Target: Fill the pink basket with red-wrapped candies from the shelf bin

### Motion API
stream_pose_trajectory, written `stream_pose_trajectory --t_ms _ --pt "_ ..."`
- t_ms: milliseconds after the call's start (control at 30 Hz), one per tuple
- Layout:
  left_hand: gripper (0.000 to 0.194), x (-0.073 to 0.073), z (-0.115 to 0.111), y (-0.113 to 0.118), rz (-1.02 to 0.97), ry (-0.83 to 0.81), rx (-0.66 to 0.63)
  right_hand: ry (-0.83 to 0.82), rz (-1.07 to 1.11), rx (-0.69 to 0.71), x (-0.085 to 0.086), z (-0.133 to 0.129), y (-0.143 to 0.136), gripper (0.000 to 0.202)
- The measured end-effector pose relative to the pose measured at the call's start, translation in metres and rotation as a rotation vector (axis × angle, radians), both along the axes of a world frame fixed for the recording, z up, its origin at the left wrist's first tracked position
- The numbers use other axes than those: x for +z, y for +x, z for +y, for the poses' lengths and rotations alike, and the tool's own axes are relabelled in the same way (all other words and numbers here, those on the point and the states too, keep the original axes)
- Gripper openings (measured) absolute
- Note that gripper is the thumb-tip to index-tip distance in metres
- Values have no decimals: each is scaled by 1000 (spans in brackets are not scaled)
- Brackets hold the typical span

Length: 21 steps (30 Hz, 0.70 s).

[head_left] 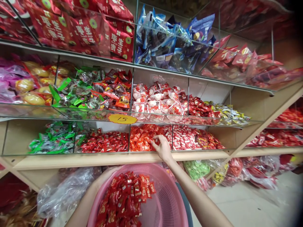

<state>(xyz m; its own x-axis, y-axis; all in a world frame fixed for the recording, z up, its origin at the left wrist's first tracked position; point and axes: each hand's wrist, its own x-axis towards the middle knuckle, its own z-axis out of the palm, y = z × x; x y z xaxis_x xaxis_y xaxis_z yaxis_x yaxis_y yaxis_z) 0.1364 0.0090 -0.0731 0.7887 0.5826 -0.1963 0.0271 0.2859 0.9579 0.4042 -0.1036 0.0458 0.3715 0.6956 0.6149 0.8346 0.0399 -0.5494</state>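
Note:
My right hand (162, 147) reaches into the lowest shelf, over orange-red wrapped candies (143, 135), its thumb and fingers curved with a gap between them and no candy visible in it. Below the shelf, a round pink basket (171, 192) holds a heap of red packets (120, 198) and some lighter orange-red ones (146, 188) at its upper right. My left hand (107, 175) supports the basket's left side, with its fingers mostly hidden by the rim.
Clear dividers (172, 137) separate the candy bins, and a clear front panel edges the shelf above. A yellow tag (122, 119) reads 15. Plastic bags (67, 187) lie under the wooden ledge (71, 160), left and right.

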Motion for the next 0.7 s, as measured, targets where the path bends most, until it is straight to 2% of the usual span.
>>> stream_pose_trajectory --t_ms 167,500,700 --pt "35 -6 4 0 11 -9 -4 -40 -25 2 -1 -4 -3 6" --pt "35 2 -1 0 2 -42 -29 -142 -50 -21 -1 0 -3 6" --pt "35 0 2 0 4 -54 -28 -167 -65 -46 -2 3 -3 6"
